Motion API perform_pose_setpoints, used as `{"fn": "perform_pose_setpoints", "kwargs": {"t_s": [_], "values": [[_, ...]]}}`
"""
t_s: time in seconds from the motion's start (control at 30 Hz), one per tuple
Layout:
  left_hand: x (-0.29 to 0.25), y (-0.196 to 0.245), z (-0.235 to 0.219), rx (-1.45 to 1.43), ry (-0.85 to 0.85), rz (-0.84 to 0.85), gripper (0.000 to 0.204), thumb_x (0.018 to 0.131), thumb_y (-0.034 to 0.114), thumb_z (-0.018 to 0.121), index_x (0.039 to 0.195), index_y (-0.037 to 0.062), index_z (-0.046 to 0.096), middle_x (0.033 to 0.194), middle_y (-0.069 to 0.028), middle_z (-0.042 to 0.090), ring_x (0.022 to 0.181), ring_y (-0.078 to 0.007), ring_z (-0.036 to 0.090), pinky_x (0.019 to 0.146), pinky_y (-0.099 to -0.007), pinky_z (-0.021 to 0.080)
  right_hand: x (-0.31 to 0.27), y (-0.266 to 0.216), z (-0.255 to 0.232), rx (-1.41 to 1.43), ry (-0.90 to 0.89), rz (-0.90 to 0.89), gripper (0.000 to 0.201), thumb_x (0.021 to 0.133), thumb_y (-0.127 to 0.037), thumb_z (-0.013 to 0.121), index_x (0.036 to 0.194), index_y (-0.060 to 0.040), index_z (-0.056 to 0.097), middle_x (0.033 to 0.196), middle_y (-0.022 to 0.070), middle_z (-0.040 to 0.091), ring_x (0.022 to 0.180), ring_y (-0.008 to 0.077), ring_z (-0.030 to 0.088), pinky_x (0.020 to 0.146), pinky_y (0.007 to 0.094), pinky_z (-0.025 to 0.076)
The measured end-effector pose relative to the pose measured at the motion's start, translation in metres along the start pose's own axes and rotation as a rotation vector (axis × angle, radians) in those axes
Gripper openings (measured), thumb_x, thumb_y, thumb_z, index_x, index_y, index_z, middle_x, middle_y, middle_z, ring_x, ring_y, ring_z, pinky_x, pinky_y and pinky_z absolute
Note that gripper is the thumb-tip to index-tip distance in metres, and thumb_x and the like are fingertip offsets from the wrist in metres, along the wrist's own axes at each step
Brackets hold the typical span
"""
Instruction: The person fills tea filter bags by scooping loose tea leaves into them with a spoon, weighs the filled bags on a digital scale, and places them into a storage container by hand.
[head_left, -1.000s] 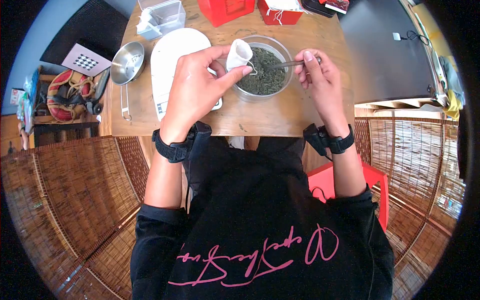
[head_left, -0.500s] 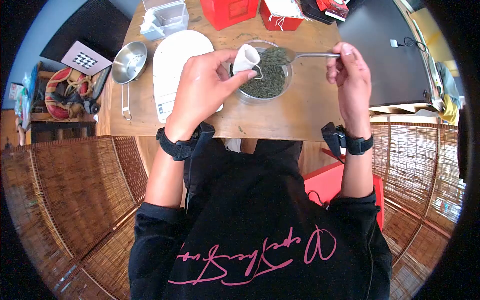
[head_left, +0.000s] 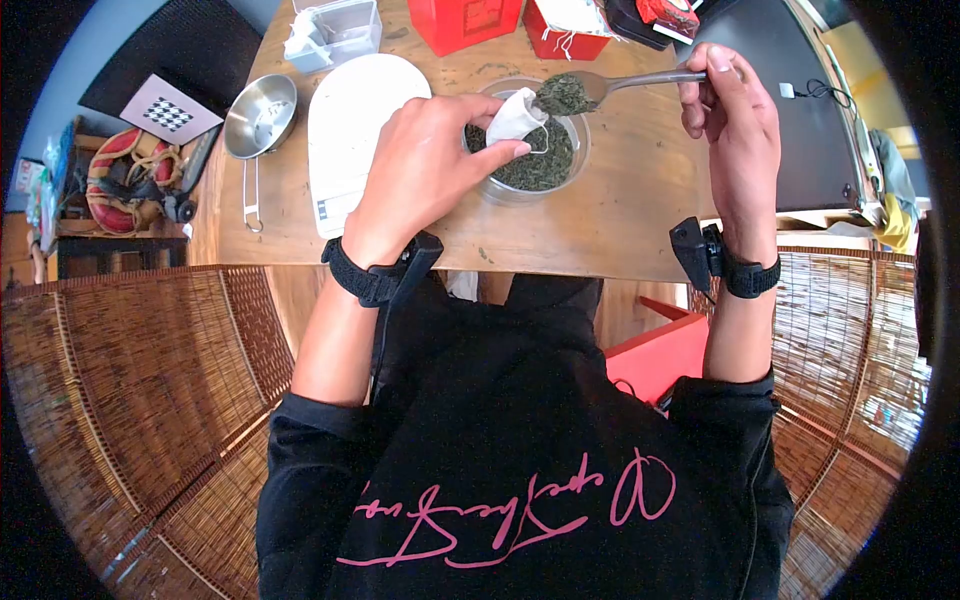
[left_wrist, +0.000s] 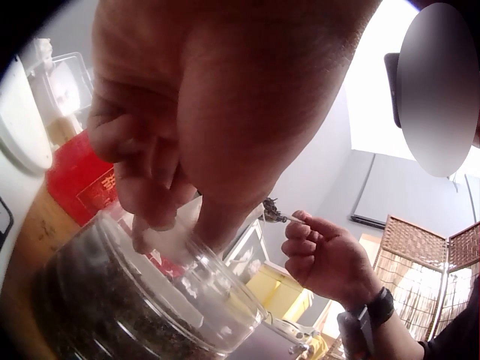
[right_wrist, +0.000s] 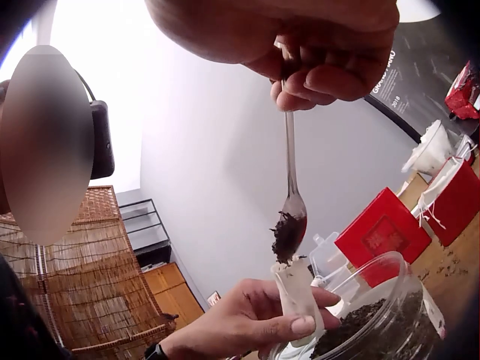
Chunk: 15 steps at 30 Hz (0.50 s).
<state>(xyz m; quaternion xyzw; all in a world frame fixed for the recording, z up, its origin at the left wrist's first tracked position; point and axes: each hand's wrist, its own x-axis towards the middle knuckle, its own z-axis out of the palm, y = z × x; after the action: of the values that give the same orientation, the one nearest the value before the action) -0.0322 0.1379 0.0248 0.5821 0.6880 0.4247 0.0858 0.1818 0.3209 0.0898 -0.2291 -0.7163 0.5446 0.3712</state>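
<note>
My left hand pinches a small white tea bag with its mouth open and a string loop hanging off it. In my right hand is a metal spoon, gripped by the end of its handle. Dark dried tea leaves heap in the spoon's bowl, which tilts down right at the bag's mouth in the right wrist view. Beneath both stands a clear round tub holding more loose tea leaves.
To the left lie a white kitchen scale and a steel long-handled cup. Along the back are a clear plastic box, a red box and a red container of white string-tied bags. Tea crumbs dot the wooden table.
The spoon has risen out of the tub with a heap of tea leaves and come to the bag's mouth. My right hand has moved up and right; the bag has shifted slightly right and tilted.
</note>
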Motion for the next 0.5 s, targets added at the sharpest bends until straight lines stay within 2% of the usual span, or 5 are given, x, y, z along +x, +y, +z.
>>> {"fn": "perform_pose_setpoints", "kwargs": {"t_s": [0.2,0.33,0.4,0.5], "values": [[0.000,0.001,0.000,0.009,-0.013,-0.011,0.038,0.083,0.028,0.084,0.107,-0.0012,0.078,0.065,-0.0171,0.066,0.052,-0.0220,0.060,0.054,-0.0345,0.047,-0.002,-0.005,0.010,-0.121,-0.045,-0.104,0.027,0.110,-0.031,0.053,0.108,-0.0073,0.066,0.083,-0.0028,0.061,0.068,0.0035,0.049,0.062,0.0202,0.037],[0.000,0.002,0.000,0.019,-0.020,-0.017,0.038,0.084,0.028,0.084,0.107,-0.0016,0.078,0.065,-0.0168,0.066,0.052,-0.0219,0.060,0.054,-0.0343,0.047,0.001,-0.005,0.005,-0.197,-0.049,-0.082,0.027,0.110,-0.031,0.054,0.107,-0.0070,0.067,0.085,-0.0027,0.062,0.069,0.0029,0.049,0.062,0.0196,0.037],[0.000,0.001,0.001,0.009,-0.005,-0.004,0.039,0.083,0.028,0.085,0.107,-0.0012,0.078,0.064,-0.0163,0.065,0.051,-0.0220,0.059,0.054,-0.0344,0.047,0.000,-0.008,0.010,-0.229,-0.092,-0.132,0.027,0.110,-0.030,0.054,0.106,-0.0067,0.067,0.086,-0.0026,0.063,0.070,0.0026,0.049,0.062,0.0193,0.037],[-0.001,0.001,0.002,0.031,0.000,-0.008,0.040,0.082,0.030,0.086,0.107,-0.0007,0.078,0.064,-0.0163,0.066,0.052,-0.0227,0.060,0.055,-0.0347,0.048,-0.002,-0.011,0.022,-0.229,-0.066,-0.208,0.026,0.110,-0.029,0.055,0.106,-0.0060,0.068,0.085,-0.0028,0.062,0.071,0.0024,0.050,0.062,0.0192,0.037]]}}
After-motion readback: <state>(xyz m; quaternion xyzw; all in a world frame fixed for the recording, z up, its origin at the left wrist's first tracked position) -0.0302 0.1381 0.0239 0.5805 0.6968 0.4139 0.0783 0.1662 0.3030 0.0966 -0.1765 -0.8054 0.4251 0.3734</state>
